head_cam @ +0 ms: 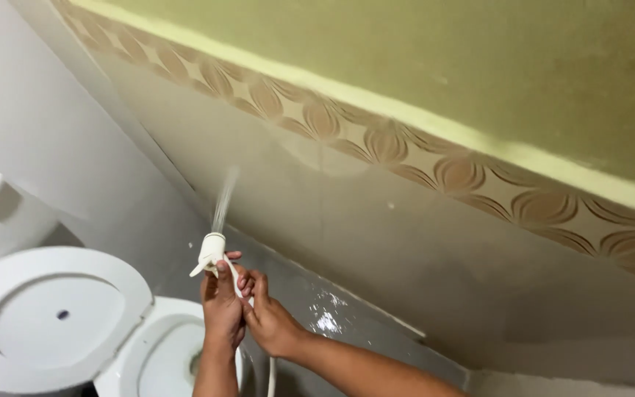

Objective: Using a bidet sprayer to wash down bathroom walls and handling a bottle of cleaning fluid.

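Low in the centre of the frame, two bare hands grip a white hand-held bidet sprayer aimed up at a tiled bathroom wall. The left hand is wrapped around the sprayer's handle, thumb up along its back. The right hand, touching the left, closes its fingers on the handle just beneath, where the white hose drops away toward the bottom edge. A thin jet of water leaves the nozzle and runs up and slightly right toward the wall. A brown patterned border crosses the frame diagonally from upper left to right, with yellow-green wall above it. In the lower left stands a white toilet, its lid raised. Wet tiles glisten just right of the hands.
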